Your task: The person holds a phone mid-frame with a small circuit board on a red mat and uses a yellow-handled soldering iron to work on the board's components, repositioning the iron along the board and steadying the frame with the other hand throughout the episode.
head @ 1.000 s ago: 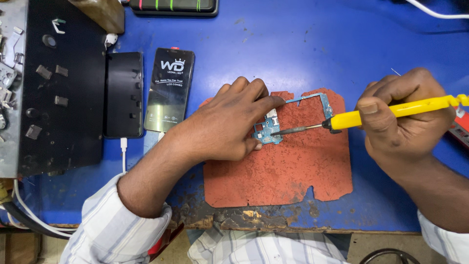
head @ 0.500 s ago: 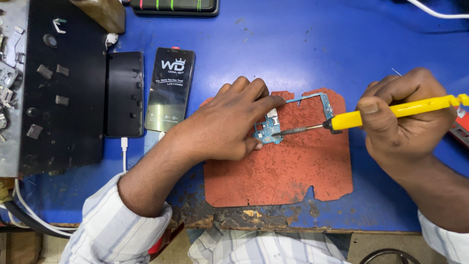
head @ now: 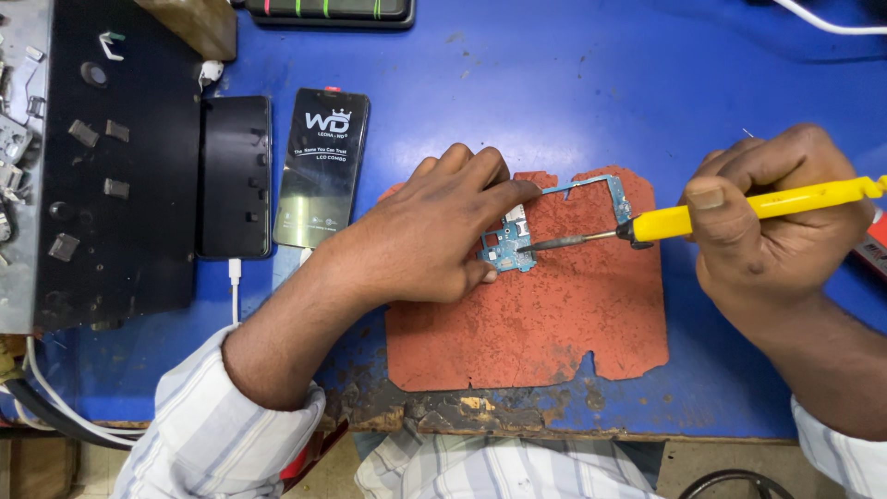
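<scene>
Head view: board, a small blue circuit piece with a thin L-shaped frame, is lying on the red mat, near the mat's upper edge. Left hand is pinning the board flat, fingertips pressing its left end; not a full grasp, only pressing down. Right hand is clenching the iron by its yellow handle, the dark tip touching the board's blue part.

Judgement: the step goes well if the left fingers are staying clear of the tip, the board is kept from sliding, and the tip is resting only briefly on one spot.

Outward: a phone is lying left of the mat on the blue table, its dark screen carrying a film with white printed lettering. Beside it, a black block with a white cable.
</scene>
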